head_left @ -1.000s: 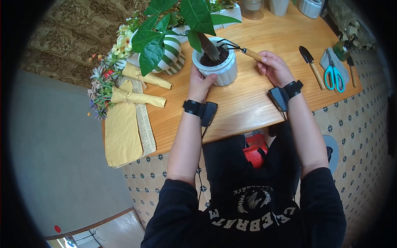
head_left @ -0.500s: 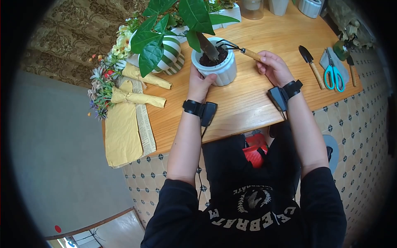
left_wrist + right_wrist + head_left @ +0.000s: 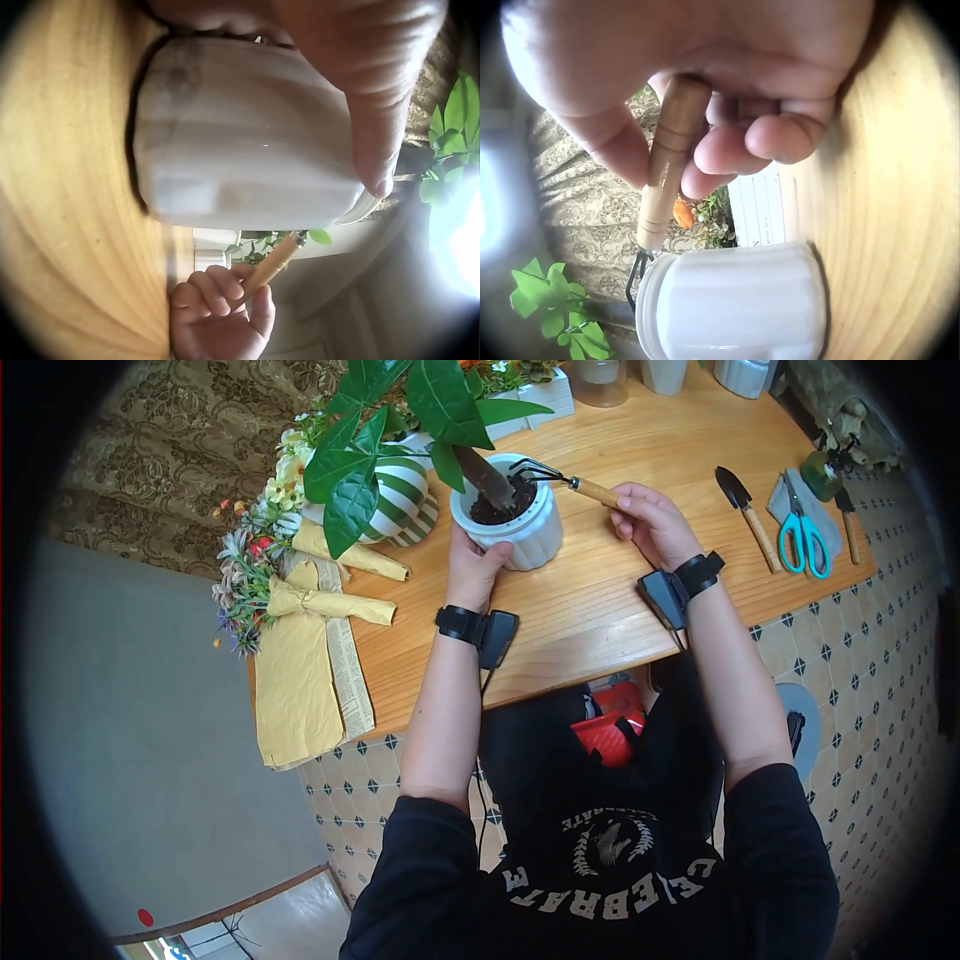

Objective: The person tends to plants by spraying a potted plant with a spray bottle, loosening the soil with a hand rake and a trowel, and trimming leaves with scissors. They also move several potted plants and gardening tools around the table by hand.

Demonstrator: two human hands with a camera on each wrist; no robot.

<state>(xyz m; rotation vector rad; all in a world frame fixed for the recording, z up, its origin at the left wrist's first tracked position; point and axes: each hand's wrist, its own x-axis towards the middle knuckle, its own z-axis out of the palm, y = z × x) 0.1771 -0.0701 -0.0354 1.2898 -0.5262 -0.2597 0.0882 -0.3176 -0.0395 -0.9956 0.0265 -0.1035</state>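
A white fluted flowerpot (image 3: 530, 540) stands on the wooden table, holding dark soil (image 3: 490, 512) and a thick-stemmed plant with broad green leaves (image 3: 445, 405). My left hand (image 3: 472, 572) grips the pot's near left side, thumb up by the rim, as the left wrist view also shows. Between thumb and fingers, my right hand (image 3: 655, 525) pinches the wooden handle (image 3: 667, 161) of a small hand rake (image 3: 592, 490). The rake's black tines (image 3: 535, 470) reach over the right rim toward the soil beside the stem. Leaves partly hide the pot's back.
Left of the pot stand a green-and-white striped pot (image 3: 400, 505) and paper-wrapped bouquets (image 3: 300, 660). To the right lie a trowel (image 3: 735, 488), turquoise-handled scissors (image 3: 805, 545) on a grey cloth and another wooden-handled tool (image 3: 850, 530). A white planter box (image 3: 545, 400) and several containers line the back.
The head view has shifted slightly, so most table items sit a little further left. Both hands keep their holds, and the rake tines stay over the pot.
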